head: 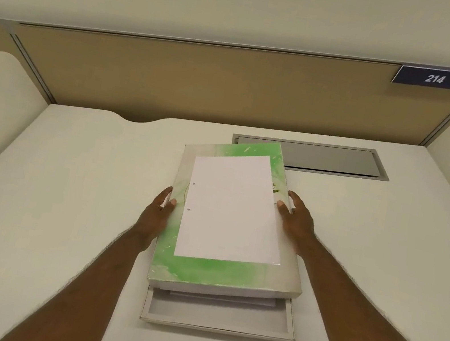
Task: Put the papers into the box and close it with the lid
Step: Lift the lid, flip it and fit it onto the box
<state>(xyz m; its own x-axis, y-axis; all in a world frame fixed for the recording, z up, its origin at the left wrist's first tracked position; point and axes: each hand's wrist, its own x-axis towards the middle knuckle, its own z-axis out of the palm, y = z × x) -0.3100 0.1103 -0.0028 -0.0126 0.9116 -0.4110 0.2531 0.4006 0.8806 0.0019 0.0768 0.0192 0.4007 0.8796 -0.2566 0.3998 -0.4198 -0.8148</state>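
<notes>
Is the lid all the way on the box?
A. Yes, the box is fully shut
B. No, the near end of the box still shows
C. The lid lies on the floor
B: both hands, left hand and right hand, hold the green lid by its sides, and the near end of the box is uncovered, with papers visible inside.

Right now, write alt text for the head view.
Two hands, left hand and right hand, hold a green-and-white lid by its sides over an open box with papers inside, on a pale desk. A white sheet lies on the lid.
</notes>
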